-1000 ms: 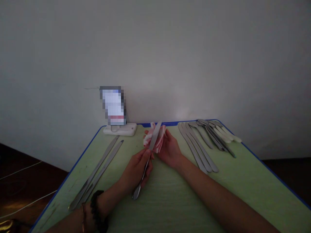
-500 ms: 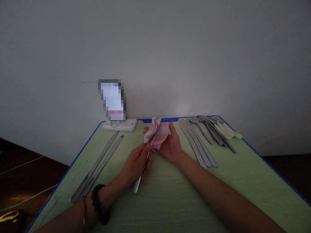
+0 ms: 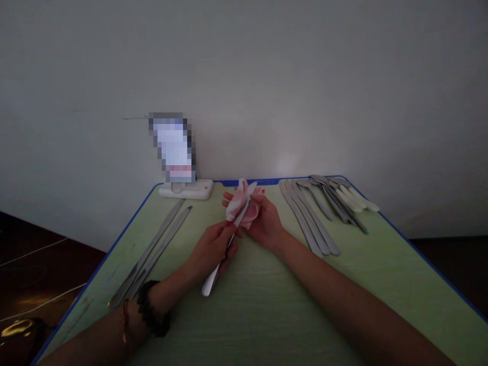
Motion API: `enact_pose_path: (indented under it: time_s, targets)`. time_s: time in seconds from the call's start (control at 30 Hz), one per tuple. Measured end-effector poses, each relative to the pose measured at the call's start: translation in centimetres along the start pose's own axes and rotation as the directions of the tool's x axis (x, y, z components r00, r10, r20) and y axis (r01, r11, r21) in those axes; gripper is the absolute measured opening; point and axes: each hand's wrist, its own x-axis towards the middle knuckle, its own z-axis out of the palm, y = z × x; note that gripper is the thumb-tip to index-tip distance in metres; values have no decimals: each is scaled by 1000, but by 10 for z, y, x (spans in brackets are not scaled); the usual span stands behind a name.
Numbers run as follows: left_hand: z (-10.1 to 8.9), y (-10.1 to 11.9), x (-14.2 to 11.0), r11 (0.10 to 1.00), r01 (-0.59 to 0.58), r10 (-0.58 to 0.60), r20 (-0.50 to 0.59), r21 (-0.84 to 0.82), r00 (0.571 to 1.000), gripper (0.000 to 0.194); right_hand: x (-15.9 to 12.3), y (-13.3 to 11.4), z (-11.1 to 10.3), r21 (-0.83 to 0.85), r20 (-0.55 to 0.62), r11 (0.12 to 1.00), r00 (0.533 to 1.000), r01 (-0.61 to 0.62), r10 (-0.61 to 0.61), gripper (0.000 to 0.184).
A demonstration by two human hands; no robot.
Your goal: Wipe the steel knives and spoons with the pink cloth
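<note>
In front of the phone stand (image 3: 186,189), the left hand (image 3: 214,249) is pinching a knife (image 3: 238,218); the right hand (image 3: 267,223) is cupping a pink cloth (image 3: 240,201) against its blade.

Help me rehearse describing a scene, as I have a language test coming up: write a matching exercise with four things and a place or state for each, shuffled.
1. cloth
2. dark bracelet
3. knife in the middle
4. white base

A. gripped in the left hand
B. below the lit screen
C. pink and white, in the right hand
D. around the left wrist

Right pairs: 1-C, 2-D, 3-A, 4-B
</note>
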Motion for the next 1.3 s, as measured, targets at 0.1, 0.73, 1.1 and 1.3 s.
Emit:
enact_pose_path:
  time_s: [0.1,0.73,1.1,1.3]
  targets:
    - [-1,0,-1,1000,-7,7,17,-27,1000,19,2,3,-4,-42,10,998,999,-44,45,34]
    - [0,-10,-4,922,-245,245,37,300,969,26,14,-4,-14,-154,-277,973,938,172,-210,22]
    - [-5,-2,3,982,-51,48,-21,-184,999,31,3,-11,-9,-24,-21,998,998,53,-54,41]
    - [1,-3,1,996,-15,15,3,-87,1000,34,5,4,-8,-262,-59,965,998,-3,-13,29]
